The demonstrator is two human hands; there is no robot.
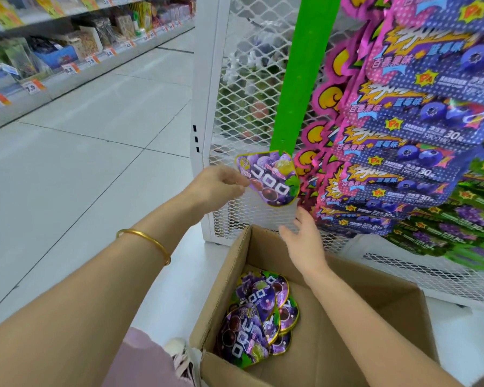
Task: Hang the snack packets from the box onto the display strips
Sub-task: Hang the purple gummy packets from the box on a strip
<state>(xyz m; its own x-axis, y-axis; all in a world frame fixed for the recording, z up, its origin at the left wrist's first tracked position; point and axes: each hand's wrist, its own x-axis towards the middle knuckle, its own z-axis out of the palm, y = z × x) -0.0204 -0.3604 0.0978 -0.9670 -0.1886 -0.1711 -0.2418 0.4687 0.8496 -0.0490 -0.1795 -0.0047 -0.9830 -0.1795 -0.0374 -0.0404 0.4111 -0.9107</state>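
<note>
My left hand (pixel 218 185) pinches the left edge of a purple grape snack packet (pixel 268 177), held up against the lower end of the green display strip (pixel 299 74). My right hand (pixel 302 238) hovers just below the packet with fingers spread, holding nothing. An open cardboard box (pixel 347 331) stands on the floor below, with several more purple packets (pixel 257 317) piled in its left half.
A white wire-mesh rack (pixel 235 113) carries the strip. Rows of pink-and-blue hanging packets (pixel 403 135) and green ones (pixel 464 219) crowd the right side. Stocked shelves (pixel 53 51) line the aisle at far left, across the tiled floor (pixel 81 163).
</note>
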